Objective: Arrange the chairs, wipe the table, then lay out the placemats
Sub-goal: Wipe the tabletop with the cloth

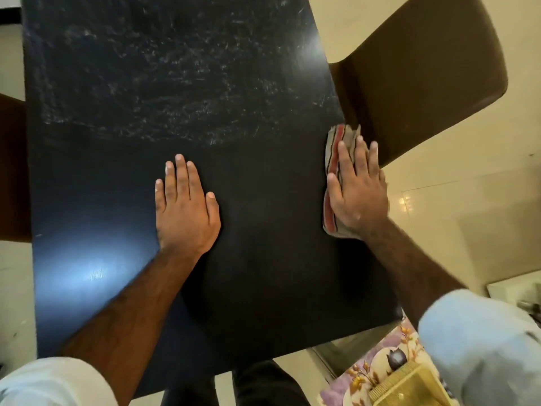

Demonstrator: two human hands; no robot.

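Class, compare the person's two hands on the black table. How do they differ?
The left hand rests on the bare table; the right hand presses a striped cloth. The left hand lies near the table's middle; the right hand is at its right edge, beside the brown chair. Both are flat, fingers straight, pointing away from the person.
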